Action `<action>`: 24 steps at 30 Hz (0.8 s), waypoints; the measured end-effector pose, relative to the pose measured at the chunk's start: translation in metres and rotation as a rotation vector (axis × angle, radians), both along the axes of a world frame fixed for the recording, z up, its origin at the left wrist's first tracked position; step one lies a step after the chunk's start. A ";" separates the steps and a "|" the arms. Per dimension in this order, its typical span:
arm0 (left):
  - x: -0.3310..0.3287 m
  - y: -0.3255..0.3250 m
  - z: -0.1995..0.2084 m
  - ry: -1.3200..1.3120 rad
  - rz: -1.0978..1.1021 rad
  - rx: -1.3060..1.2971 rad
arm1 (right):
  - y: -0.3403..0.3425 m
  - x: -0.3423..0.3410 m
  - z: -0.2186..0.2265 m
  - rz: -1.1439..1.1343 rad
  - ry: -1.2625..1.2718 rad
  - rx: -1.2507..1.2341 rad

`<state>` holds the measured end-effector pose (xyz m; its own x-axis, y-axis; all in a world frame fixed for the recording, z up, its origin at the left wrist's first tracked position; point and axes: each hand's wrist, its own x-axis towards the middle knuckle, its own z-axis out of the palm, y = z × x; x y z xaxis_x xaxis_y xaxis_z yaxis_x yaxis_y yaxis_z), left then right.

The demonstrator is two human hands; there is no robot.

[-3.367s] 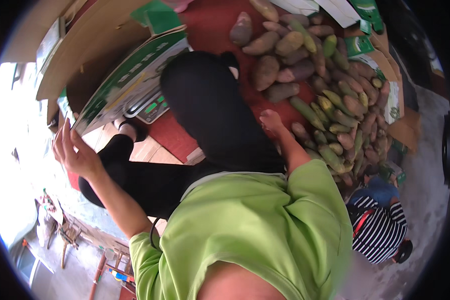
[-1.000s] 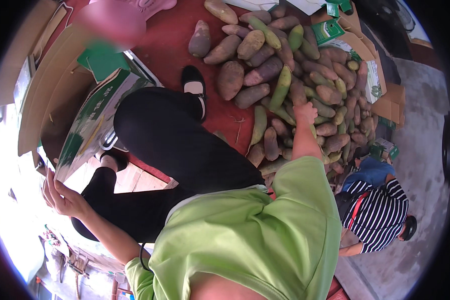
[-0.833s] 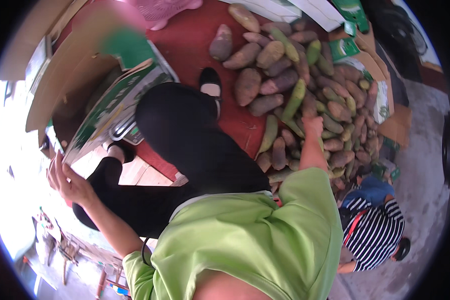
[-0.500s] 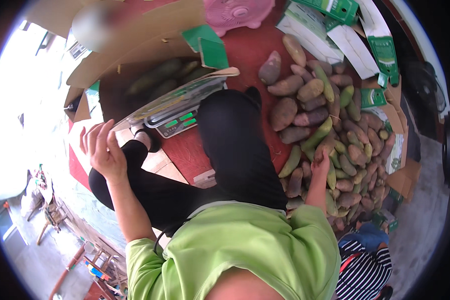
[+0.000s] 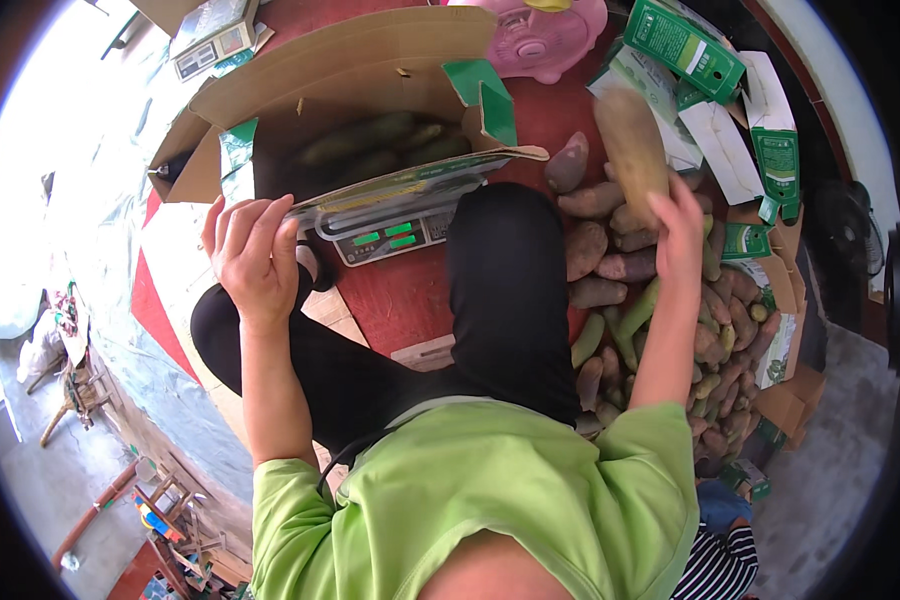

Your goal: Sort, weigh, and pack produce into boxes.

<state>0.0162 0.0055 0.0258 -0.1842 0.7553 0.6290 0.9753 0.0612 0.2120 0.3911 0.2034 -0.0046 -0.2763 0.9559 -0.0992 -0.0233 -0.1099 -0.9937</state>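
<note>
My right hand (image 5: pixel 678 225) is raised above the pile at my right, its fingers closed round the lower end of a long yellow-brown, mango-like fruit (image 5: pixel 630 145), blurred by motion. Under it spreads a heap of similar reddish-brown and green fruits (image 5: pixel 735 340). My left hand (image 5: pixel 255 262) is at the near left corner of an open cardboard box (image 5: pixel 340 75), its bent fingers on the box flap (image 5: pixel 410 180). Several long green fruits (image 5: pixel 385 145) lie inside the box, in shadow. The box rests on a digital scale (image 5: pixel 395 238) with lit green displays.
A pink fan (image 5: pixel 540 40) stands beyond the box. Green and white cartons (image 5: pixel 685 50) lie at the far right, with a black fan (image 5: pixel 850 215) beside them. A second scale (image 5: pixel 213 45) sits at the far left. Someone in a striped top (image 5: pixel 720 568) is low at the right.
My right hand has lifted a fruit from the pile and moved it up and away from me. My left hand stays at the flap's corner. The whole view has shifted.
</note>
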 end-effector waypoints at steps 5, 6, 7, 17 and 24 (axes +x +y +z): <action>-0.001 -0.001 -0.001 -0.016 -0.008 0.006 | 0.020 -0.093 0.066 0.255 -0.113 0.312; -0.002 0.000 -0.002 -0.019 -0.005 0.002 | 0.022 -0.110 0.072 0.288 -0.140 0.388; -0.003 0.000 -0.001 -0.018 -0.007 0.004 | 0.022 -0.127 0.079 0.323 -0.170 0.461; -0.007 0.000 -0.003 -0.010 -0.002 0.033 | -0.001 -0.219 0.067 0.356 -0.929 1.284; -0.009 -0.002 -0.004 -0.006 0.017 0.050 | 0.008 -0.191 0.065 0.277 -0.496 0.992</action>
<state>0.0068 0.0039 0.0221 -0.2007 0.7196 0.6648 0.9729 0.0670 0.2212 0.1999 0.2112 0.0601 -0.6309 0.5860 0.5084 0.2986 0.7883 -0.5380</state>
